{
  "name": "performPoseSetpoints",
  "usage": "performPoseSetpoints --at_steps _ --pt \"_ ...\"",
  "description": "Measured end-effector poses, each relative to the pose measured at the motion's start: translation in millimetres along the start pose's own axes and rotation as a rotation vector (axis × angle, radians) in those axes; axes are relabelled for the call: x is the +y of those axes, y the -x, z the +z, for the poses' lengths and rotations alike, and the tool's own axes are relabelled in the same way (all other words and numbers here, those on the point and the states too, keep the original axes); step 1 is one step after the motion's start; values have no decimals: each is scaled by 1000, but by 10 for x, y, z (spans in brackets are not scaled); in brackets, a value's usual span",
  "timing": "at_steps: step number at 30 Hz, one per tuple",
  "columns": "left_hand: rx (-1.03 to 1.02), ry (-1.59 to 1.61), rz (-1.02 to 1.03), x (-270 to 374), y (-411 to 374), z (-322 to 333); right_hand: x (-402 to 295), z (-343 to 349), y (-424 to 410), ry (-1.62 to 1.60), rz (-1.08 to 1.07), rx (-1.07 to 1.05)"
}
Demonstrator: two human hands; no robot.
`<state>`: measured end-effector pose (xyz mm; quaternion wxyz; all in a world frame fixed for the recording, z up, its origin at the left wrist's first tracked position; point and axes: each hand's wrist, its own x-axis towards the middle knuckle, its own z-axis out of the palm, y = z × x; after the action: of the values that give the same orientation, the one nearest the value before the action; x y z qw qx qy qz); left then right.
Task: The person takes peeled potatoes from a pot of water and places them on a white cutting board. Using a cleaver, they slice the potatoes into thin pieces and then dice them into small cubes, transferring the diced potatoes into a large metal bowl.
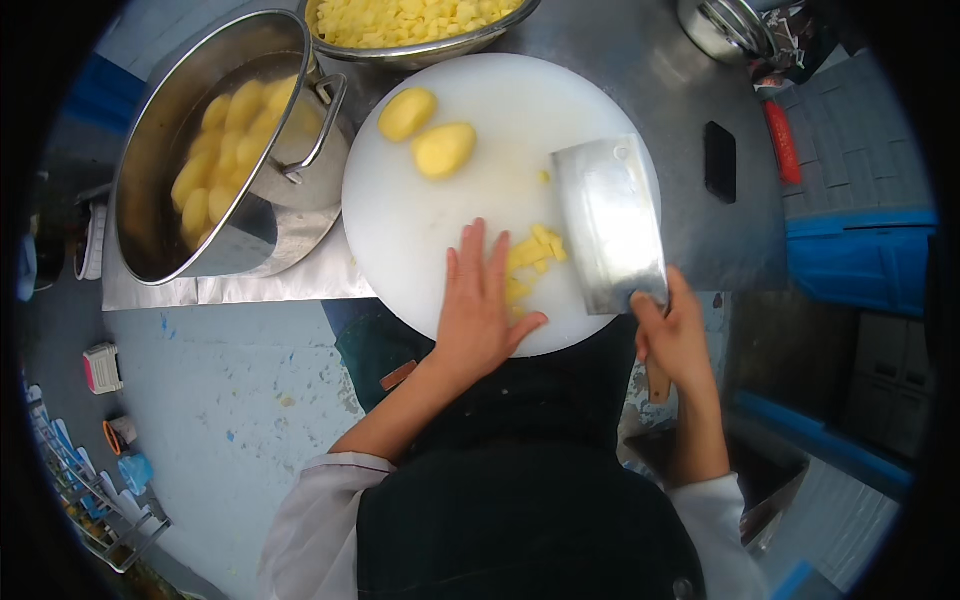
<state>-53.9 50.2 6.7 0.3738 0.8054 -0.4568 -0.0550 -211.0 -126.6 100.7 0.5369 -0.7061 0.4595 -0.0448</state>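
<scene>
My right hand (pixel 679 334) grips the wooden handle of a cleaver (pixel 611 225), whose broad steel blade lies over the right side of a round white cutting board (pixel 499 97). At the board's near edge, my left hand (pixel 480 315) rests with its fingers spread, beside diced potato pieces (pixel 536 251) that it partly hides. One small potato cube (pixel 544 177) sits left of the blade. Two peeled potatoes, one (pixel 407 114) slightly behind the other (pixel 445 150), lie at the board's upper left.
A large steel pot (pixel 300 180) of peeled potatoes in water stands left of the board. Behind it, a metal bowl (pixel 420 54) holds diced potato. On the steel table's right are a black phone (pixel 720 162) and a metal container (pixel 720 34). Blue bins (pixel 862 262) stand beyond.
</scene>
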Motion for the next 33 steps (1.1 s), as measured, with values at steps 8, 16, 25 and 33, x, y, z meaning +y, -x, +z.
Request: performPoseSetpoints --at_steps 8,16,25,33 --pt "26 -141 45 -112 -972 672 483 -7 -555 -312 37 -78" --pt "212 257 -39 165 -919 445 21 616 -361 -327 -81 -264" --pt "801 303 176 -334 -3177 -477 -1599 409 -1008 -33 -562 -51" --pt "291 72 192 -358 -2811 -120 -802 -331 -1102 -462 -382 168"
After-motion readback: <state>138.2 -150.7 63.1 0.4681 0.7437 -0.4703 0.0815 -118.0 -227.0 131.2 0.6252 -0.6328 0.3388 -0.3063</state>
